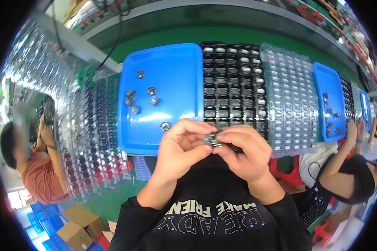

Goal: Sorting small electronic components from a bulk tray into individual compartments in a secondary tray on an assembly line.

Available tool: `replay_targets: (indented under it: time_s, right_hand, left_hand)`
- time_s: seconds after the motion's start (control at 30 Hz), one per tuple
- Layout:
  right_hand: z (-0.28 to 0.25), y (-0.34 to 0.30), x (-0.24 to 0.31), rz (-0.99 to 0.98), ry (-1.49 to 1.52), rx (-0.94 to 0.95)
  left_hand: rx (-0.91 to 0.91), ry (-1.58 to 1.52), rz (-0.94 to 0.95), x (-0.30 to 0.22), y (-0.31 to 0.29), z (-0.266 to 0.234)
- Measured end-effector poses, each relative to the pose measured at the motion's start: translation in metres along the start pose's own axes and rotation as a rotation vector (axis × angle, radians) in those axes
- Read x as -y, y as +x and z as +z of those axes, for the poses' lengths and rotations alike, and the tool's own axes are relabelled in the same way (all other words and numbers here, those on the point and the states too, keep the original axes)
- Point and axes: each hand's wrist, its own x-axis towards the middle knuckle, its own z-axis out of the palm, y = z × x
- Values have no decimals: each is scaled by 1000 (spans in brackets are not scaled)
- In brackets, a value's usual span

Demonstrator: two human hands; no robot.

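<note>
Both hands are raised in front of my chest, close together. Between the fingertips of my left hand [178,148] and my right hand [248,152] is a small dark grey part with shiny metal bits [213,139]; its exact kind cannot be made out. Each hand pinches it from its own side, fingers curled. Just beyond the left hand lies a blue tray [171,67], with several similar small round grey parts [151,90] scattered in it. Beyond the right hand is a black compartment tray [224,79] holding rows of small parts, some with silvery tops along its right side.
Stacked clear plastic blister trays [291,100] stand right of the black tray, and more [88,125] rise at the left. Farther right, another person [347,175] works by a second blue tray [322,75]. A person [44,175] sits at the left. Cardboard boxes [75,234] stand lower left.
</note>
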Motion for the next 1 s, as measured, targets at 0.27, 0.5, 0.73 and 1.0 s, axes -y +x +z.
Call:
replay_targets:
  time_s: [0.27,0.5,0.73,1.0]
  right_hand:
    - [-41,-20,-9,357,-39,124]
    - [-94,-30,-48,315,-787,308]
    - [-114,-9,-55,385,-606,332]
    - [-260,-70,-104,1006,-741,-243]
  left_hand:
    - [-19,783,-10,3,-13,12]
    - [-267,1685,6,-21,-3,-45]
    - [-439,1558,-80,-19,-5,-62]
    - [-401,1278,151,-15,4,-66]
